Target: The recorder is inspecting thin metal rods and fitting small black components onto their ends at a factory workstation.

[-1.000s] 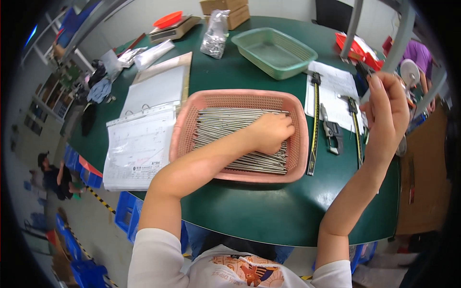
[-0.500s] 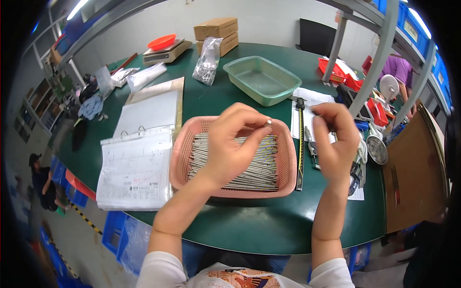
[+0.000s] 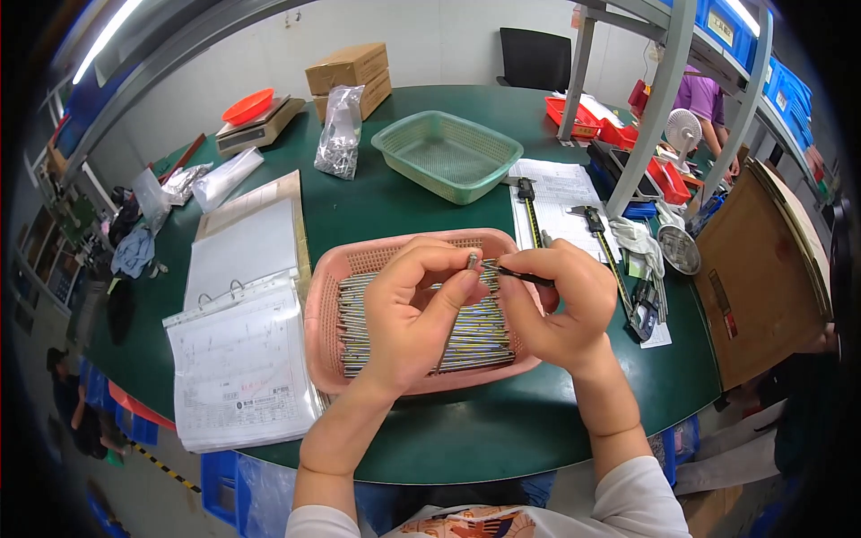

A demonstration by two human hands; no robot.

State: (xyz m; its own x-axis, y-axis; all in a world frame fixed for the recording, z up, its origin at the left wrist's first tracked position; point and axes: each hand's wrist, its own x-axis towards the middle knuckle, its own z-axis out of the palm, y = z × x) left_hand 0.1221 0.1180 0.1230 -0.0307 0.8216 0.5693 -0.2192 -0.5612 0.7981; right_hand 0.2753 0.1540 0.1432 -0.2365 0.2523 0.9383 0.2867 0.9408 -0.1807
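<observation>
My left hand [image 3: 408,314] pinches a slim metal rod [image 3: 446,336] between thumb and fingertips, its end pointing up. The rod's lower part runs down over the pink basket [image 3: 321,359]. Close on the right, my right hand [image 3: 565,305] is closed round a thin black tool [image 3: 526,276], whose narrow tip points toward the rod's end. Whether the tip touches the rod I cannot tell. Beneath both hands the basket holds many similar metal rods [image 3: 359,327], laid side by side. My hands hide part of the pile.
An open ring binder [image 3: 238,363] lies left of the basket. Beyond it stands a green basket [image 3: 448,161]. Two calipers [image 3: 529,202] rest on papers [image 3: 565,179] at the right. A bagged batch of metal parts [image 3: 339,143], a scale [image 3: 260,130] and cardboard boxes [image 3: 350,72] stand at the back.
My right hand has come left and in to my left hand, bringing the black tool up to the rod's end. The whole view has shifted, so the table things appear farther left.
</observation>
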